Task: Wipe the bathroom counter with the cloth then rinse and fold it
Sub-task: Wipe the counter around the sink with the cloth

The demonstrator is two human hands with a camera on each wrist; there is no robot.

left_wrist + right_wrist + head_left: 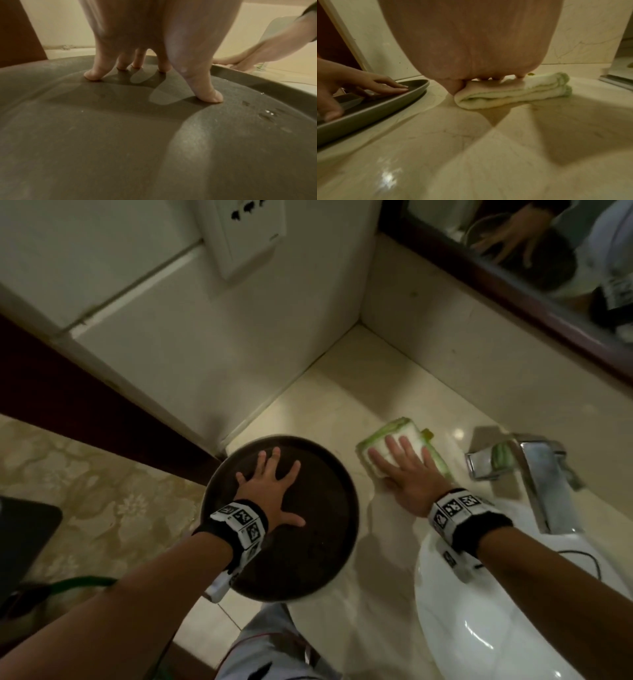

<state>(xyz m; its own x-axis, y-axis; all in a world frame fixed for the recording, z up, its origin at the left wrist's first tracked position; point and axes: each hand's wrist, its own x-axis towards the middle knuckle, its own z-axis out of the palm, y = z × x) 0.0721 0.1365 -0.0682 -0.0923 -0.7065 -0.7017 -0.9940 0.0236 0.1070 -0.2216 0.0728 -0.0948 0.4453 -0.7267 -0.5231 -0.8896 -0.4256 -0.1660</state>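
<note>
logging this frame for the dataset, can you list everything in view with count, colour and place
cloth: one, white with green edges, folded, flat on the counter between tray and tap
counter: one, cream marble, runs into the wall corner
tray: one, dark, round, at the counter's left edge
tap: one, chrome, behind the basin
basin: one, white, lower right
socket plate: one, white, on the wall upper left
mirror: one, dark wood frame, upper right
wristbands: two, black with white marker tags, one per wrist
left hand: fingers spread, rests on the tray
right hand: flat, presses the cloth
</note>
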